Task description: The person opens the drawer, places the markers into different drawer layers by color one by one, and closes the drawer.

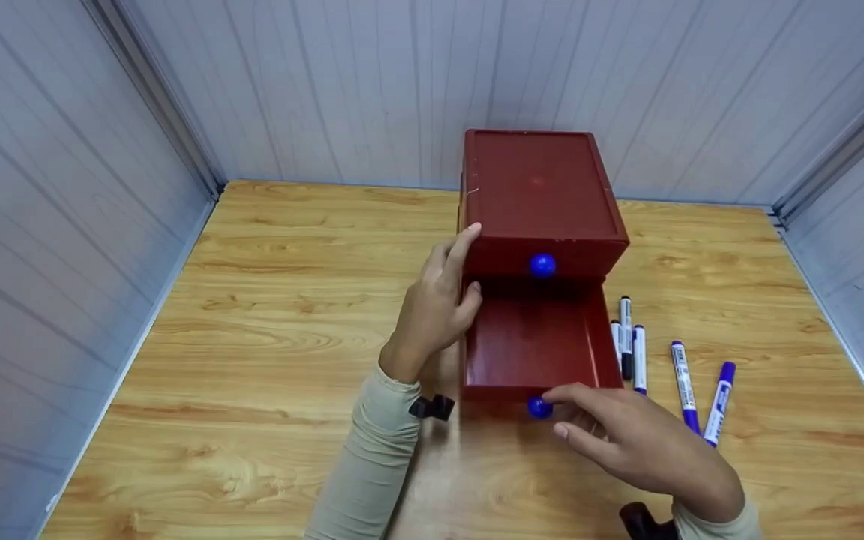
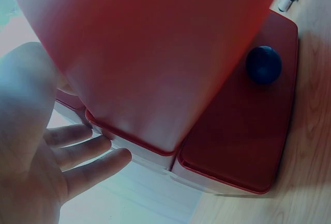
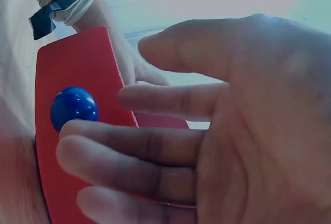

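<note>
A dark red two-drawer box [image 1: 537, 184] stands near the back wall, each drawer front bearing a round blue knob. Its upper drawer is closed, with its knob [image 1: 542, 265] in the middle. The lower drawer [image 1: 529, 345] is pulled out and its visible floor is bare. My left hand [image 1: 436, 304] rests against the box's left side, index fingertip at the top front corner and thumb by the drawer's side; straight fingers show in the left wrist view. My right hand [image 1: 631, 435] is at the lower knob [image 3: 74, 109], fingers extended and fingertips right beside it, not curled round it.
Several white markers [image 1: 640, 358] with black or blue caps lie on the wooden table [image 1: 289, 300] right of the drawer. Another blue-capped marker [image 1: 719, 403] lies farther right. Pale panel walls [image 1: 342, 82] enclose the table's back and sides.
</note>
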`<action>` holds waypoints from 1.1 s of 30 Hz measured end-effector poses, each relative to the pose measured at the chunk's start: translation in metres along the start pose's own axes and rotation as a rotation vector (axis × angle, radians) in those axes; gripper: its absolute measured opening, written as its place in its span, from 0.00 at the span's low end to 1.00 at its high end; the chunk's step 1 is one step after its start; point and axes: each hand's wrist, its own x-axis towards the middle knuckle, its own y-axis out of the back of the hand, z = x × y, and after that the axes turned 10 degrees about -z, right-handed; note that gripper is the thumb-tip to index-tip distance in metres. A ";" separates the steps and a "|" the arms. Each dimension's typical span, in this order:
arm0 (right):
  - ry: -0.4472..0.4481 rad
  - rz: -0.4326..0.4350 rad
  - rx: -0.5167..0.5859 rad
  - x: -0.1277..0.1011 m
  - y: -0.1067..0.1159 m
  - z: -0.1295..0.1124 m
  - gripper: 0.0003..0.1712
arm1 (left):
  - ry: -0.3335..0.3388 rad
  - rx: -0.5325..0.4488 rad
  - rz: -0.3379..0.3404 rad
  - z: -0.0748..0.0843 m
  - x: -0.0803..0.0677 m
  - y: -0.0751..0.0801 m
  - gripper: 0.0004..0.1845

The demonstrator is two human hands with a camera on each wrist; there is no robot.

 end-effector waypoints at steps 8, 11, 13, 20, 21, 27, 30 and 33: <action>0.114 0.314 -0.116 -0.008 0.004 0.002 0.10 | 0.009 0.007 -0.001 -0.001 -0.001 -0.001 0.43; 0.134 0.403 -0.120 -0.011 0.007 0.005 0.12 | 0.009 0.004 0.001 -0.001 -0.001 -0.001 0.43; 0.146 0.453 -0.113 -0.013 0.009 0.006 0.14 | 0.009 0.003 0.002 -0.001 -0.001 -0.001 0.43; 0.169 0.577 -0.129 -0.014 0.015 0.018 0.18 | 0.009 0.000 0.007 -0.002 -0.002 -0.001 0.43; 0.168 0.597 -0.135 -0.014 0.015 0.020 0.18 | 0.009 0.002 0.007 -0.002 -0.002 0.000 0.43; 0.167 0.728 -0.120 -0.013 0.020 0.037 0.16 | 0.013 0.008 0.002 -0.001 -0.001 0.000 0.43; 0.153 0.769 -0.119 -0.012 0.022 0.046 0.16 | 0.013 0.010 -0.004 0.000 -0.001 0.000 0.43; 0.125 0.774 -0.116 -0.011 0.024 0.054 0.14 | 0.011 0.013 -0.008 0.000 -0.001 0.000 0.43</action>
